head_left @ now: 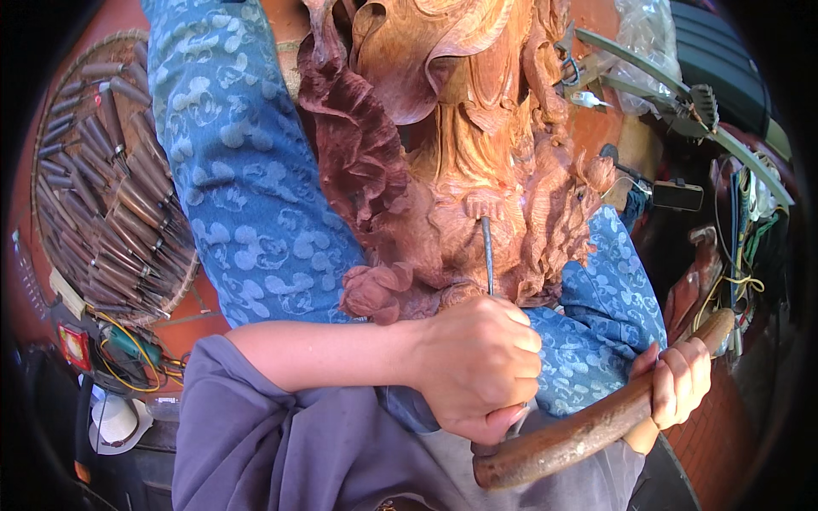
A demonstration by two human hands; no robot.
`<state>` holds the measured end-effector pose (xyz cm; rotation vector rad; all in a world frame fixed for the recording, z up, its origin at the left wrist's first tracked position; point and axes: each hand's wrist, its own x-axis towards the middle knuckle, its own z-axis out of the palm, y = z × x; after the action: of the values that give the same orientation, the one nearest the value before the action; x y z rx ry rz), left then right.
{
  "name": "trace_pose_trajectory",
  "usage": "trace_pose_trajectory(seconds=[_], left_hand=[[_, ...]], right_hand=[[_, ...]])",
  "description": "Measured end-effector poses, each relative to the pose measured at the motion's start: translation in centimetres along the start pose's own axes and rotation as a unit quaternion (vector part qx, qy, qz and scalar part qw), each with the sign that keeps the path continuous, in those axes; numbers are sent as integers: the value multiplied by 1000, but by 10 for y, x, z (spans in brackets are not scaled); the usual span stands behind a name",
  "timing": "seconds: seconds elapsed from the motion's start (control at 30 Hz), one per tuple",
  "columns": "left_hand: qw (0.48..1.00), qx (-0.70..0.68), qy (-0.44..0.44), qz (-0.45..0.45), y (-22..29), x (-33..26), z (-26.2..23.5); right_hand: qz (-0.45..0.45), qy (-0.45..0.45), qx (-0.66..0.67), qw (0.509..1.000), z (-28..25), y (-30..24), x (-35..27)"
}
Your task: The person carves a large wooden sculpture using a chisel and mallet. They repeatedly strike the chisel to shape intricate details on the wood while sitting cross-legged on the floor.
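Observation:
A large reddish-brown wood carving [460,170], with flowing drapery folds and flower shapes, lies between my legs. My left hand [481,366] is closed in a fist around a chisel [488,255]. Its thin metal shaft points away from me, and the tip meets the carving near a small ridged detail. Most of the chisel's handle is hidden in the fist. At the right, my right hand [679,385] grips a curved wooden club [579,430]. The club's thick end sits just behind the left fist, close to the handle's butt; whether they touch I cannot tell.
A round woven tray [43,196] full of wooden-handled chisels [119,204] stands at the left. Cables and a white hat [119,422] are below it. At the right are a phone [677,196], a small white bottle [588,100], a clear plastic bag [639,47] and tangled cords.

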<state>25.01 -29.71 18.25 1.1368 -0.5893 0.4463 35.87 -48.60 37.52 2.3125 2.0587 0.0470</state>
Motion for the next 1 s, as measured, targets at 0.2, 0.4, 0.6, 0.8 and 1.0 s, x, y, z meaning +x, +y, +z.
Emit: trace_pose_trajectory(seconds=[0.2, 0.4, 0.6, 0.8, 1.0], left_hand=[[1000, -7, 11, -11, 1, 2, 1], [1000, 9, -2, -10, 2, 3, -3], [993, 90, -78, 2, 29, 15, 3], [976, 208, -60, -28, 44, 40, 10], [992, 86, -80, -45, 34, 24, 8]], right_hand=[[27, -24, -13, 999, -1, -3, 6], [35, 2, 24, 999, -2, -1, 5], [38, 6, 32, 999, -1, 3, 2], [24, 3, 64, 998, -15, 12, -5], [36, -24, 45, 998, -18, 11, 0]])
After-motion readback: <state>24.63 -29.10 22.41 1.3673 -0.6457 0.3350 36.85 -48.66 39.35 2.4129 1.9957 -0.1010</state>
